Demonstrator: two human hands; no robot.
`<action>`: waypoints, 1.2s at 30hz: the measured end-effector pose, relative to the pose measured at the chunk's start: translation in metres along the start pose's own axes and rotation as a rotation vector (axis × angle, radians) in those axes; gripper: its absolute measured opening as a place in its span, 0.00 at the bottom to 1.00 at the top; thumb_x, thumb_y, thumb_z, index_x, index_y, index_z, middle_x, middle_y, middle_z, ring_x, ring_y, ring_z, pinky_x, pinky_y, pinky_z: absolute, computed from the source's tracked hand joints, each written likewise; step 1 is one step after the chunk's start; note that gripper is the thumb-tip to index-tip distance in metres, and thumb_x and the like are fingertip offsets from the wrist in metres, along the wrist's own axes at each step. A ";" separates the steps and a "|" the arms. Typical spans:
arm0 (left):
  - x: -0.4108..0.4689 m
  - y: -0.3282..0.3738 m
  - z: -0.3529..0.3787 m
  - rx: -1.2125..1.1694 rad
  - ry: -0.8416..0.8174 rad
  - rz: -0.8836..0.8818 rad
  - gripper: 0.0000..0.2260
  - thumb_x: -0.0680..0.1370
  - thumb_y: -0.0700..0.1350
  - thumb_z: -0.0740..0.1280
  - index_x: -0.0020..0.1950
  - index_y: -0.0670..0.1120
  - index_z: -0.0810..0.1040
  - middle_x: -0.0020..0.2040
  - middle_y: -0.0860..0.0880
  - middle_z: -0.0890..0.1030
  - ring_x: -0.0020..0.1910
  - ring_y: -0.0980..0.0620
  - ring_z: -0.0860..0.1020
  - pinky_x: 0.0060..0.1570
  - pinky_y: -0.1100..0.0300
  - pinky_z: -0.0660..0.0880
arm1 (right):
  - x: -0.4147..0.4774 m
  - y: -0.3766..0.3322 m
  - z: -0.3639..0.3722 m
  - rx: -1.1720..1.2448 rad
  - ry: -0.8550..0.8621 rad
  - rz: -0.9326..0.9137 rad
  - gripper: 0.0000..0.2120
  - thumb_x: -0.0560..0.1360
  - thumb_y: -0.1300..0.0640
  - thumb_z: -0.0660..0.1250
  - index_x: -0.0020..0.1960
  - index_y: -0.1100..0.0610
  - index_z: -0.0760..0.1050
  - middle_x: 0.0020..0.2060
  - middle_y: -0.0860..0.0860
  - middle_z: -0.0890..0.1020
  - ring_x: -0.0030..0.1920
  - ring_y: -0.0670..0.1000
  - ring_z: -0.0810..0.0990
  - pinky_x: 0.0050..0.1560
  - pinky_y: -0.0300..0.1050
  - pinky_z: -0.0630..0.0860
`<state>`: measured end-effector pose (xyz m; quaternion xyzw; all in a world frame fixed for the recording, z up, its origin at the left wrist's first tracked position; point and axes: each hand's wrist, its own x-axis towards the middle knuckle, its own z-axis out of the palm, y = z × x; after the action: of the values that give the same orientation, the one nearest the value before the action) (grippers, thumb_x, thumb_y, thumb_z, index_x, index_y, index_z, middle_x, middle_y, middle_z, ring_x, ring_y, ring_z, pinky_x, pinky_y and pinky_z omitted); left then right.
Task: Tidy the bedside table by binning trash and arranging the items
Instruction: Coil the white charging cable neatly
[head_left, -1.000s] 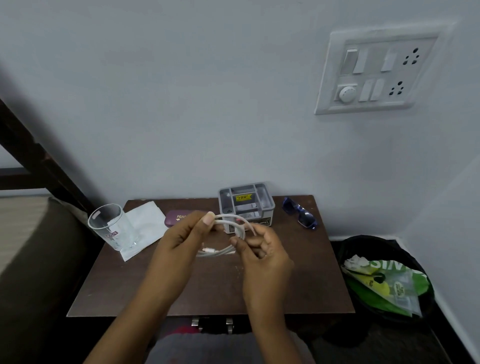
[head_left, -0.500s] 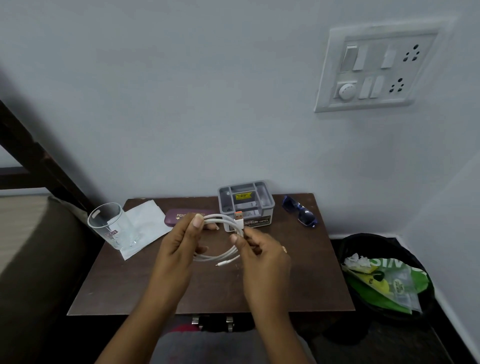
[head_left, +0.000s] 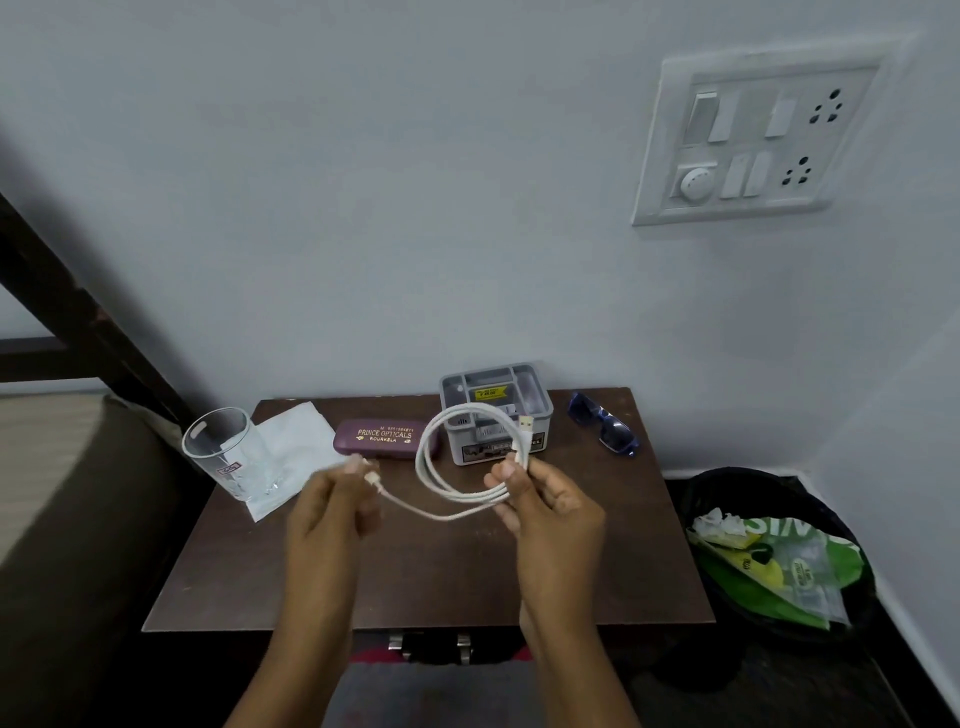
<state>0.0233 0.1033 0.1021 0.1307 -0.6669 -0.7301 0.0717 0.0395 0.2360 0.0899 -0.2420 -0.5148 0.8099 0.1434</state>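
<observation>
You are partway through the tidy. Your right hand (head_left: 545, 512) pinches the gathered loops of the white cable (head_left: 457, 470) between thumb and fingers, with the USB plug sticking up above your grip; your left hand (head_left: 332, 512) pinches the cable's other, small plug end, blurred in this view, so the free tail sags between the two hands. The coil hangs above the desk (head_left: 426, 582), just in front of the grey organiser box (head_left: 496, 410).

The binning looks largely done: the black bin (head_left: 779, 551), to the right of the box and off the desk, already holds wrappers and crumpled paper. What is left, as I judge it, is the arranging. The cable needs its last turn wound and a place to rest. The blue sunglasses (head_left: 605, 431) lie loose right of the box, while the maroon spectacle case (head_left: 387, 439) sits shut just left of it. Farther left, the glass tumbler (head_left: 223, 452) stands on a white tissue (head_left: 296, 457), which may yet be trash.
</observation>
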 end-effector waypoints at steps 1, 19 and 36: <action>-0.005 -0.004 -0.003 -0.006 -0.016 -0.073 0.13 0.79 0.47 0.61 0.41 0.40 0.79 0.29 0.51 0.75 0.29 0.56 0.73 0.32 0.65 0.74 | 0.000 -0.001 0.000 0.078 0.021 0.032 0.05 0.73 0.62 0.69 0.43 0.54 0.82 0.36 0.54 0.86 0.42 0.49 0.85 0.42 0.40 0.81; 0.005 0.009 0.006 -0.379 -0.264 -0.368 0.13 0.80 0.45 0.57 0.51 0.45 0.82 0.45 0.46 0.85 0.45 0.52 0.84 0.41 0.60 0.82 | -0.005 -0.001 0.006 0.055 -0.128 0.203 0.05 0.72 0.62 0.70 0.47 0.62 0.80 0.38 0.57 0.86 0.39 0.50 0.86 0.36 0.38 0.80; 0.003 0.011 -0.011 0.051 -0.338 -0.298 0.16 0.76 0.52 0.62 0.44 0.41 0.83 0.42 0.44 0.84 0.42 0.49 0.82 0.49 0.54 0.77 | -0.003 0.005 0.001 -0.297 -0.093 0.010 0.06 0.72 0.61 0.70 0.38 0.53 0.81 0.32 0.52 0.85 0.36 0.50 0.85 0.41 0.48 0.83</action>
<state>0.0224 0.0911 0.1115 0.1056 -0.6609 -0.7271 -0.1530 0.0419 0.2314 0.0866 -0.2251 -0.6337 0.7360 0.0780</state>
